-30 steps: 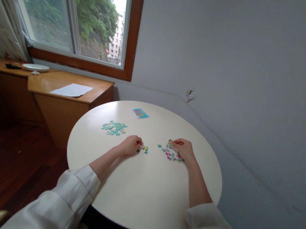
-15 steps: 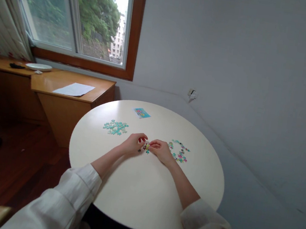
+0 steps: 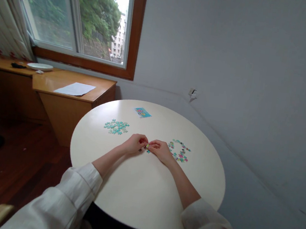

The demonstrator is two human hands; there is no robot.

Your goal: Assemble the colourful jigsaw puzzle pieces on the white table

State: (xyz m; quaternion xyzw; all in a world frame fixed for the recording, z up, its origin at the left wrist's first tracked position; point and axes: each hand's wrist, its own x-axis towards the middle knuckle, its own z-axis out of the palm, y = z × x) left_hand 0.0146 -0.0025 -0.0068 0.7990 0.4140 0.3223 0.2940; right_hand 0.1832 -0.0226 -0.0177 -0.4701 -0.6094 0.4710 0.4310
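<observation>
At the middle of the round white table [image 3: 142,192], my left hand [image 3: 135,143] and my right hand [image 3: 161,150] meet fingertip to fingertip over a small group of colourful jigsaw puzzle pieces [image 3: 147,149]. Both hands have thumb and fingers pinched on the pieces, whose upper parts are partly covered by the fingers. A loose pile of teal puzzle pieces [image 3: 116,127] lies to the left of my left hand. Just beyond my right hand, multicoloured puzzle pieces [image 3: 182,158] are spread in a rough ring.
A small blue picture card [image 3: 143,112] lies near the table's far edge. To the left stands a wooden cabinet [image 3: 61,106] with a white paper sheet [image 3: 76,89] and a white plate [image 3: 40,66] on top. A wall [image 3: 254,116] borders the table's right side.
The fingers of my left hand have come down and closed toward the thumb at the pieces. My right hand has stayed nearly in place. The view has shifted slightly.
</observation>
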